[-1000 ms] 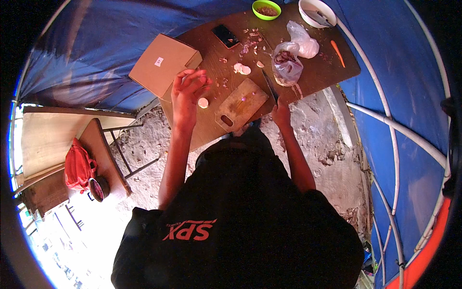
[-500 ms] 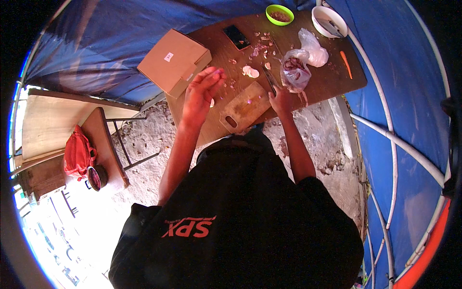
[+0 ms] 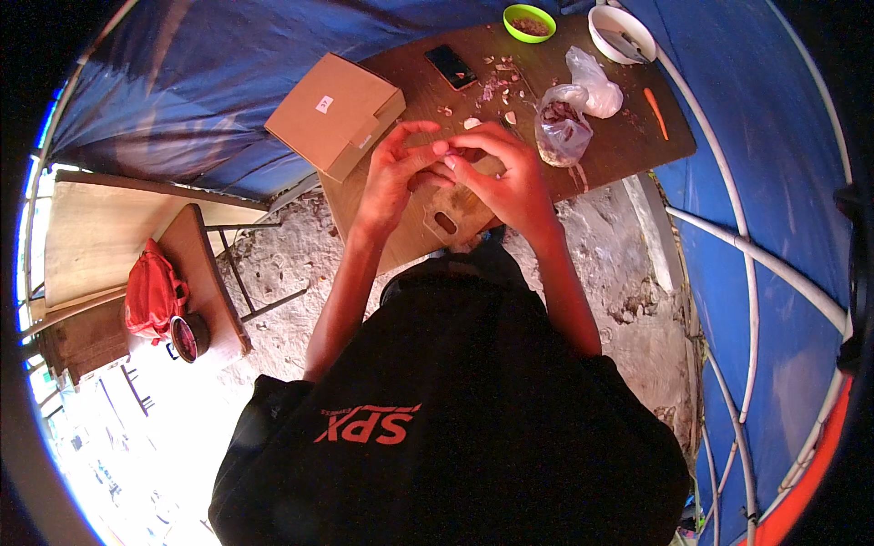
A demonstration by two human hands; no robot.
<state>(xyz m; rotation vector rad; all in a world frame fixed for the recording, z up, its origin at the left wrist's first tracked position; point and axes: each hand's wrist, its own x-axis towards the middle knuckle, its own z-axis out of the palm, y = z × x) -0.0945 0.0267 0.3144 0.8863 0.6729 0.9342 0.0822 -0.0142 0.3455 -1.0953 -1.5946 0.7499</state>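
My left hand (image 3: 393, 180) and my right hand (image 3: 506, 178) meet above the wooden cutting board (image 3: 466, 218). Fingertips of both are pinched around a small purplish piece, apparently a shallot (image 3: 449, 160), mostly covered by the fingers. The board's handle slot points toward me; my right hand covers much of its far end. No knife shows; my hands may hide it. Just beyond them lie whitish peeled pieces (image 3: 472, 123), with scattered skins (image 3: 496, 88) farther back. Right of my right hand stands a clear plastic bag (image 3: 564, 136) with reddish-brown contents.
A cardboard box (image 3: 332, 114) occupies the table's left side, with a phone (image 3: 451, 68) behind it. Toward the back right are a green bowl (image 3: 530, 25), a white bowl (image 3: 623, 35), a white plastic bag (image 3: 596, 86) and an orange-handled tool or stick (image 3: 655, 114).
My right hand has left the knife on the board and come up to join my left hand. My left hand has lowered slightly, and both now pinch the small piece.
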